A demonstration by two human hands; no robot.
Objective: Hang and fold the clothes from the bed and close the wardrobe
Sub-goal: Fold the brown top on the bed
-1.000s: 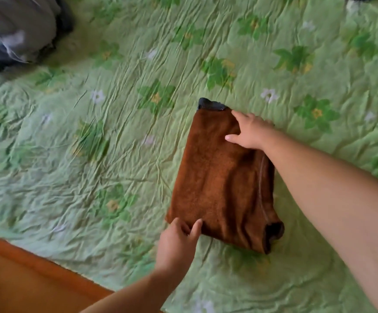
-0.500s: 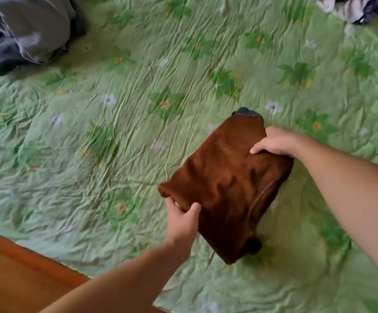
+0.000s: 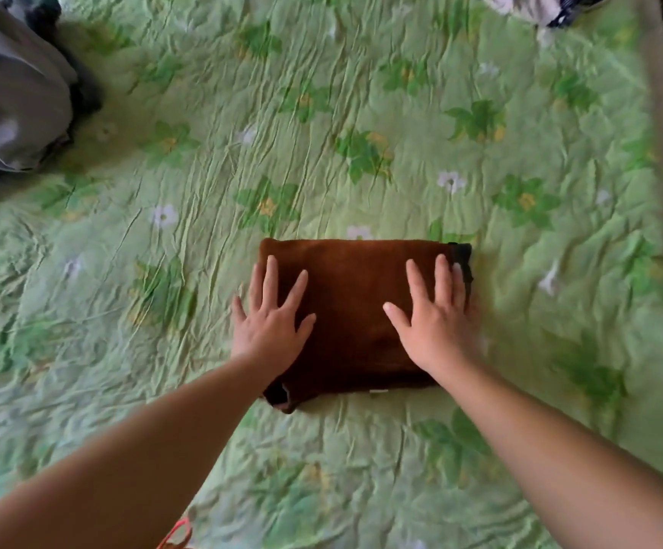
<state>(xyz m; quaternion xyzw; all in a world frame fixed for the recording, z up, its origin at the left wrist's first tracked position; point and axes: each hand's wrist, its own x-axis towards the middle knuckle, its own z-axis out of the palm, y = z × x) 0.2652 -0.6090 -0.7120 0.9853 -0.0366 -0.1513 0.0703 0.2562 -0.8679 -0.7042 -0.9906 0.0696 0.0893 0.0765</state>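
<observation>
Two flat palms, our left hand (image 3: 268, 330) and right hand (image 3: 437, 326), press fingers-spread on the folded brown garment (image 3: 353, 295) lying on the green bedspread (image 3: 361, 112). Well beyond our left hand sits a grey clothes heap (image 3: 9, 93); beyond our right, patterned clothes (image 3: 532, 5).

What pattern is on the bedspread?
Light green bedspread with darker green leaves and small white and yellow flowers; seen in the head view.

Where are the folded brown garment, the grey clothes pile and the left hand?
folded brown garment (image 3: 355, 295), head view, bare middle of its top.
grey clothes pile (image 3: 9, 97), head view, grey top fabric.
left hand (image 3: 272, 330), head view, back of the hand.
</observation>
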